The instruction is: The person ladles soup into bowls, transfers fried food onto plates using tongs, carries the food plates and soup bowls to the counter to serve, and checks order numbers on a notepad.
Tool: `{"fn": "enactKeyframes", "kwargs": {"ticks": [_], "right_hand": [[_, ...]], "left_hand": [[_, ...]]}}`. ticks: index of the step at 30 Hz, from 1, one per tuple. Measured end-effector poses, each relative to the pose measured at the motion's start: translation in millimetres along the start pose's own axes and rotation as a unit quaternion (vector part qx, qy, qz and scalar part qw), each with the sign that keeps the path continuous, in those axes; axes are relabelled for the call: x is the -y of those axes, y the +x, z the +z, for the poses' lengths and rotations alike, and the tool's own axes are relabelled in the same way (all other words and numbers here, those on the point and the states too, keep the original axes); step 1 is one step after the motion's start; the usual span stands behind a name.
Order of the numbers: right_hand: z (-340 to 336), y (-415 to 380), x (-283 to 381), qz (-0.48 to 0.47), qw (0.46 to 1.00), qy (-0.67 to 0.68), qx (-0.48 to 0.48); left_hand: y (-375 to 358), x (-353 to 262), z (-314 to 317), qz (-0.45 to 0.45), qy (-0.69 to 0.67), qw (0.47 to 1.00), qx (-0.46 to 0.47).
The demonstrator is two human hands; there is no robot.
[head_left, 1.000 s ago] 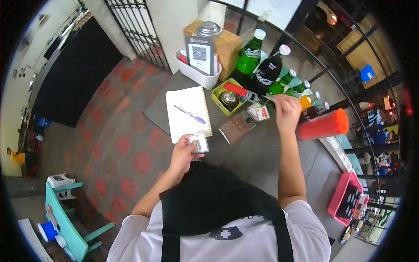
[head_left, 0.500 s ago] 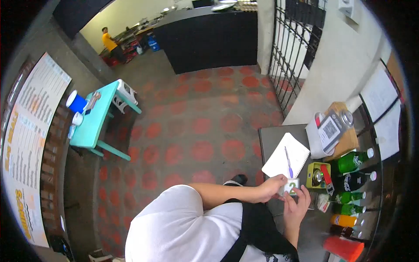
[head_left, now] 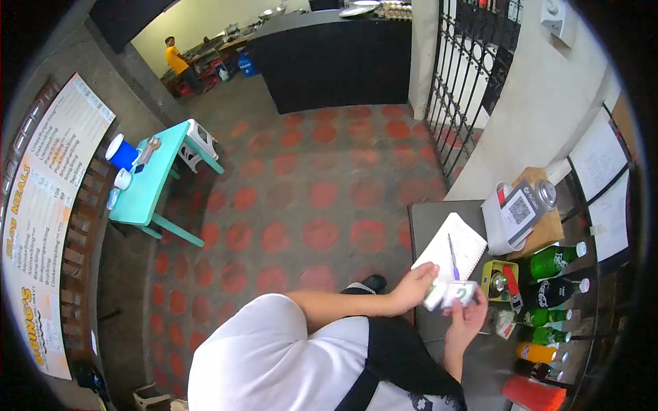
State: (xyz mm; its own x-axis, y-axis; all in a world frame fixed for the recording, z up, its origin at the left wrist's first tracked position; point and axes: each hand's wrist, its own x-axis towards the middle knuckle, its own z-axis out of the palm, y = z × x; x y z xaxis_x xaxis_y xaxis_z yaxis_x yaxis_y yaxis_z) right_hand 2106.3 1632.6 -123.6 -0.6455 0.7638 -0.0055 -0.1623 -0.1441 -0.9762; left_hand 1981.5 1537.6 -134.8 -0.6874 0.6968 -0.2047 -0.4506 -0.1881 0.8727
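My right hand [head_left: 469,318] pinches a small pale square number card [head_left: 458,294] with a green figure on it, blurred by motion. Just left of it, my left hand [head_left: 414,288] holds another small whitish piece [head_left: 434,295], perhaps a second number card; its face is not readable. Both hands are over the near edge of a spiral notebook [head_left: 445,240], on which a purple pen [head_left: 453,257] lies. Right of my right hand stands a small yellow-green tin [head_left: 500,281] with a red item and a round metallic thing inside.
Several bottles, among them a green one [head_left: 554,260], stand along the right of the dark table [head_left: 428,214]. Behind the tin is a white container [head_left: 498,222] with a QR sign [head_left: 521,211]. A turquoise table [head_left: 161,175] stands left; a person in yellow [head_left: 177,60] is far back.
My hands have moved apart, where both were on one card marked 2. Each now holds a separate piece, the left one drawn leftward. The view has shifted slightly.
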Motion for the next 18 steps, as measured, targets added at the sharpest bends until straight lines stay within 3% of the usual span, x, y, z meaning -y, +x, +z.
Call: {"fn": "enactKeyframes", "kwargs": {"ticks": [3,4,6,9,10,13,14,17,18], "right_hand": [[-1,14,15,-0.066,0.995,-0.015,-0.073],[-2,14,19,-0.070,0.993,-0.052,-0.073],[0,12,18,-0.112,0.986,-0.115,-0.043],[24,7,36,-0.020,0.998,-0.050,0.037],[32,9,40,0.015,0.998,0.000,0.056],[40,15,21,0.066,0.995,0.010,0.069],[43,16,12,0.070,0.996,0.015,0.049],[40,20,4,0.061,0.996,0.007,0.070],[34,22,0,0.055,0.996,-0.002,0.067]], "left_hand": [[16,-16,-10,-0.047,-0.045,0.997,-0.031],[26,-8,-24,-0.079,-0.163,0.978,0.101],[40,12,-51,-0.136,-0.380,0.845,0.351],[33,13,-29,-0.235,-0.380,0.851,0.277],[34,14,-18,-0.278,-0.375,0.876,0.122],[22,-32,1,-0.261,-0.320,0.898,0.153],[26,-29,-6,-0.217,-0.356,0.871,0.261],[39,-22,-3,-0.222,-0.268,0.910,0.224],[44,-13,-10,-0.213,-0.232,0.914,0.257]]}}
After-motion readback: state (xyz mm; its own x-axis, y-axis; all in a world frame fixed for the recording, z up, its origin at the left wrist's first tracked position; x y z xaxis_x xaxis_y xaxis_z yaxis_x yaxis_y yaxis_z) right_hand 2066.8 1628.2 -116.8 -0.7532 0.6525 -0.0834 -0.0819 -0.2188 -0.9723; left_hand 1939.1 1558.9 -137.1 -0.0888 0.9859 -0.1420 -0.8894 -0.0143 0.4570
